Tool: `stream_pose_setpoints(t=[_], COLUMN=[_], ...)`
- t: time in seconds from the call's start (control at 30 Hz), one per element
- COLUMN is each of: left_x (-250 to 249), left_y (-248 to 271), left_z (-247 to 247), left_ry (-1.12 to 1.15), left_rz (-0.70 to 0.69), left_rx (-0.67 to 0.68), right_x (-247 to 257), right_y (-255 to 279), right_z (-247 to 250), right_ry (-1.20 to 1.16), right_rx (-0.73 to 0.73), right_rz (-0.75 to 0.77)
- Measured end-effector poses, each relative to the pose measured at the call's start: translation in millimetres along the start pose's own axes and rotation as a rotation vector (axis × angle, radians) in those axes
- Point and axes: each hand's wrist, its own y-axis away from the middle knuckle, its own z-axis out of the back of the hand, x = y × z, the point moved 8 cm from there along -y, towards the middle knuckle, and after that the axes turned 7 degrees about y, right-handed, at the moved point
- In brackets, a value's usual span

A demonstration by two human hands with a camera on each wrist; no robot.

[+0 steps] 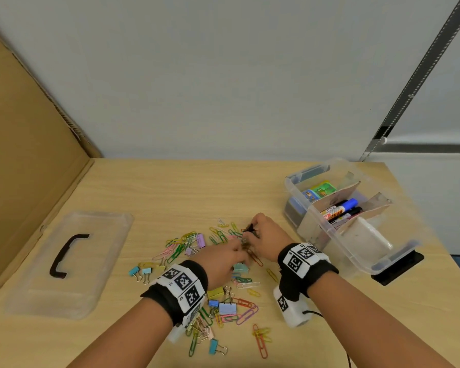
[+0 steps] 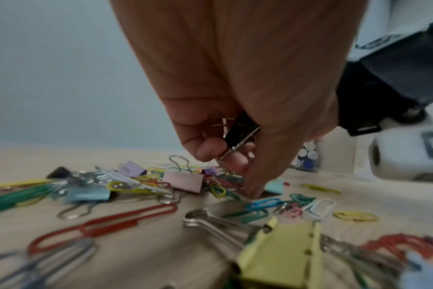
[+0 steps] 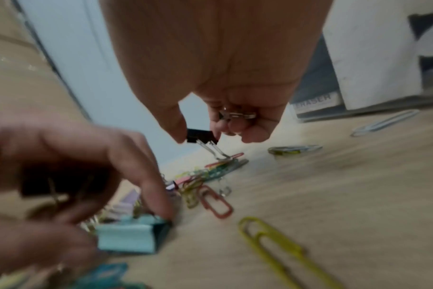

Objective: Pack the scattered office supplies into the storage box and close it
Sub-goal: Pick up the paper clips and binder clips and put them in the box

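Coloured paper clips (image 1: 223, 264) and binder clips lie scattered over the middle of the wooden table (image 1: 170, 187). My left hand (image 1: 225, 260) is curled round black binder clips (image 2: 240, 130), one fingertip down on the table beside a teal binder clip (image 3: 132, 237). My right hand (image 1: 263, 236) pinches a small black binder clip (image 3: 201, 135) between thumb and finger just above the pile, with more metal clips (image 3: 237, 115) tucked in its curled fingers. The clear storage box (image 1: 353, 251) stands open at the right, holding markers (image 1: 341, 209) and erasers (image 1: 319, 191) between cardboard dividers.
The box's clear lid (image 1: 69, 261) with a black handle lies flat at the left. A cardboard sheet (image 1: 24, 155) leans along the table's left side. A yellow binder clip (image 2: 279, 252) and a large red paper clip (image 2: 104, 224) lie near my left wrist.
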Motion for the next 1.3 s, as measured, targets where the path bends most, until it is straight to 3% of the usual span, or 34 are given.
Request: stream_pose_setpoints(t=[0.37, 0.47, 0.57, 0.67, 0.73, 0.77, 0.83, 0.9, 0.97, 1.03, 1.1, 1.17, 1.23, 1.3], left_x=[1, 5, 11, 15, 16, 16, 14, 11, 8, 7, 8, 8, 7, 4], left_y=[-5, -3, 2, 9, 13, 15, 16, 16, 15, 15, 16, 20, 23, 26], left_z=[3, 13, 24, 33, 37, 39, 40, 40, 39, 37, 37, 39, 42, 46], left_ry=[-0.039, 0.029, 0.084, 0.138, 0.161, 0.172, 0.18, 0.181, 0.183, 0.186, 0.198, 0.208, 0.216, 0.234], left_rz=[0.004, 0.015, 0.052, 0.099, 0.13, 0.137, 0.143, 0.149, 0.149, 0.153, 0.154, 0.158, 0.153, 0.128], left_rx=[-0.061, -0.155, -0.248, -0.319, -0.352, -0.359, -0.361, -0.358, -0.358, -0.356, -0.365, -0.388, -0.408, -0.426], right_x=[16, 28, 21, -33, -83, -107, -141, -153, -154, -149, -149, -156, -170, -179], right_y=[37, 62, 90, 108, 114, 115, 111, 102, 96, 96, 109, 129, 135, 128], right_z=[41, 93, 153, 197, 209, 210, 197, 177, 166, 171, 190, 200, 189, 171], right_ry=[-0.623, -0.646, -0.42, -0.243, -0.149, -0.093, 0.018, 0.139, 0.213, 0.208, 0.217, 0.238, 0.135, -0.081], right_rx=[0.006, -0.184, -0.477, -0.786, -0.859, -0.826, -0.625, -0.362, -0.215, -0.264, -0.508, -0.714, -0.676, -0.596], right_rz=[-0.071, 0.058, 0.144, 0.002, -0.205, -0.321, -0.493, -0.55, -0.523, -0.456, -0.429, -0.502, -0.596, -0.593])
